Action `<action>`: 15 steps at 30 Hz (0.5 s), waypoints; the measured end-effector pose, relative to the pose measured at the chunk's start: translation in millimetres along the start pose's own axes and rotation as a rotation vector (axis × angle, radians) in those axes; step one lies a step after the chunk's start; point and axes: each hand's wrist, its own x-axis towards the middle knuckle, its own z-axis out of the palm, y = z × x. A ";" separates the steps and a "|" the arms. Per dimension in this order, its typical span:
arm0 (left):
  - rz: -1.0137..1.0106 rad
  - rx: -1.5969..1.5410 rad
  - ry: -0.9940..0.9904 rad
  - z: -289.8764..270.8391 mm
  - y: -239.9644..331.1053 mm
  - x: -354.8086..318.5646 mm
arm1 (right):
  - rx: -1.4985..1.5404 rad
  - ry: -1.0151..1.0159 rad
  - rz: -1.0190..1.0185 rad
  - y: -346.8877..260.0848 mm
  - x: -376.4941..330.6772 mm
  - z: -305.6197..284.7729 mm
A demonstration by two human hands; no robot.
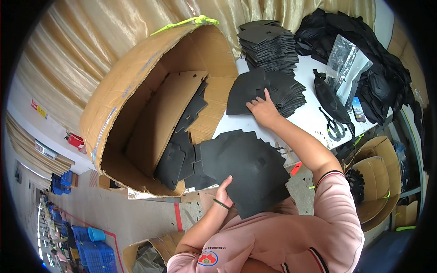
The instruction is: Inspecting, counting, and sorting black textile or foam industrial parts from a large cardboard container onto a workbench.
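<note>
My left hand [224,193] grips a fanned bundle of flat black cut panels [248,166] in front of my body. Its thumb lies on top, while the other fingers are hidden underneath. Farther off, my right hand [264,110] rests on the top panel of a fanned black pile [248,91] on the white table [300,127]. Its index finger is stretched out and the others are slightly bent, with nothing seen in its grasp. Behind that pile rises a taller stack of similar black panels [268,48].
On the left, a large cardboard box [123,86] lies with its opening toward me, holding more black panels [172,161]. At right are black scissors [336,129], a phone-like object [358,109], a clear plastic bag [343,63] and heaped black fabric [380,86]. Another cardboard box [382,182] stands below.
</note>
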 end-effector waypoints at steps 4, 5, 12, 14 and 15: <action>-0.067 -0.036 -0.063 -0.2 -7.8 0.2 | -0.076 -0.184 -0.019 4.2 10.0 -16.0; -0.096 -0.042 -0.079 0.7 -10.3 -0.1 | -0.078 0.131 -0.125 9.2 4.8 -8.8; -0.115 0.001 -0.081 -5.0 -23.9 9.4 | -0.273 0.146 -0.164 22.1 4.5 9.4; -0.097 0.041 -0.032 -3.9 -26.2 6.7 | -0.252 0.131 -0.151 20.1 3.6 6.8; -0.095 0.043 -0.033 -4.7 -26.5 7.9 | -0.228 0.110 -0.138 20.0 3.1 6.3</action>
